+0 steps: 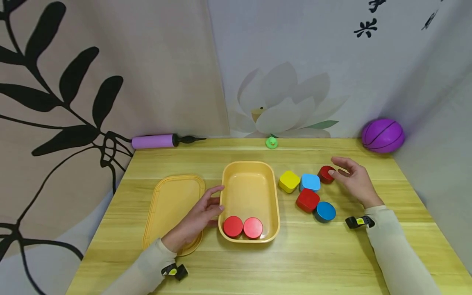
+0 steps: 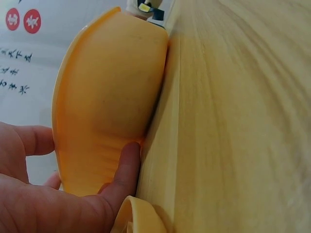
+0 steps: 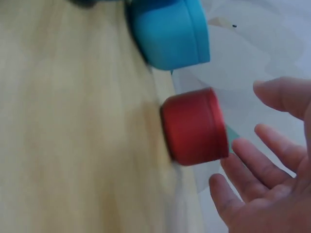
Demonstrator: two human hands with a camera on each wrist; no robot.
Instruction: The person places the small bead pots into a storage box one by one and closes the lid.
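My left hand (image 1: pixel 197 217) touches the left side of a yellow-orange tray (image 1: pixel 250 190), its fingers and thumb against the wall, not wrapped round it. Two round red pieces (image 1: pixel 233 226) sit inside at the tray's near end. Over on the right, my right hand (image 1: pixel 354 180) reaches beside a dark red round piece (image 1: pixel 325 175); in the right wrist view its fingers are spread and hold nothing, close to that red piece (image 3: pixel 194 127). Grouped nearby are a yellow square piece (image 1: pixel 289 181), a light blue square one (image 1: pixel 310 182), a red square one (image 1: pixel 307 200) and a blue round one (image 1: pixel 325 212).
A flat yellow-orange lid (image 1: pixel 173 205) lies left of the tray, partly under my left arm. Along the back edge are a purple hand pump (image 1: pixel 153 141), a small green duck (image 1: pixel 271 142) and a purple ball (image 1: pixel 382 136). Behind them stands a cloth-covered wall.
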